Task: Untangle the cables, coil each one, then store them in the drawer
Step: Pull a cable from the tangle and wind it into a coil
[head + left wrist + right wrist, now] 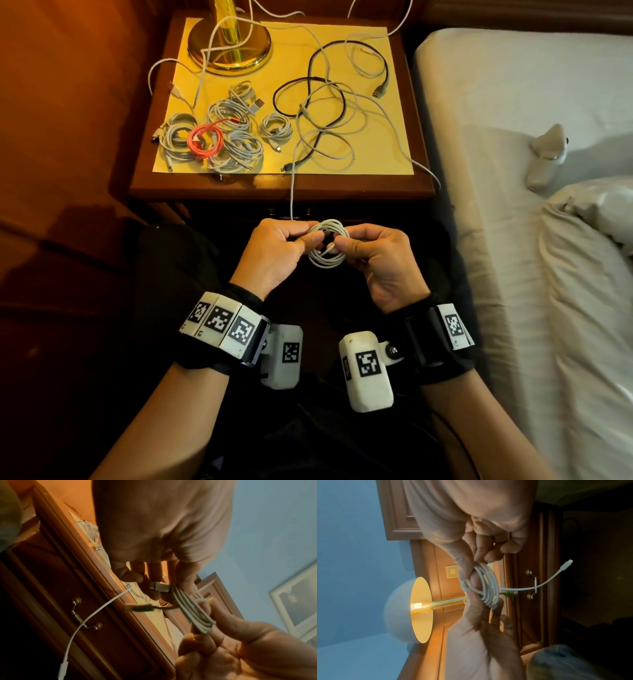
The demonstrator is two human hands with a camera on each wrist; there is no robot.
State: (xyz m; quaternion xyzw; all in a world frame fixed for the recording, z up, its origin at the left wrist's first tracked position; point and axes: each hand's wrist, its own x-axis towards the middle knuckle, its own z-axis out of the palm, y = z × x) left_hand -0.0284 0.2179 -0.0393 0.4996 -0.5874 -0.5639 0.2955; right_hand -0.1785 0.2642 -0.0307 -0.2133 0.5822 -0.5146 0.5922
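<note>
A small coil of white cable is held upright in front of the nightstand. My left hand pinches its left side and my right hand pinches its right side beside a plug. The right wrist view shows the coil as several tight loops between both thumbs. On the yellow mat, several finished coils, one of them red, lie at the left. A loose tangle of white and black cables lies at the right. The drawer below is shut, with its brass handle showing.
A brass lamp base stands at the mat's back left. One white cable hangs over the nightstand's front edge past the drawer handle. A bed runs along the right, a dark wood floor on the left.
</note>
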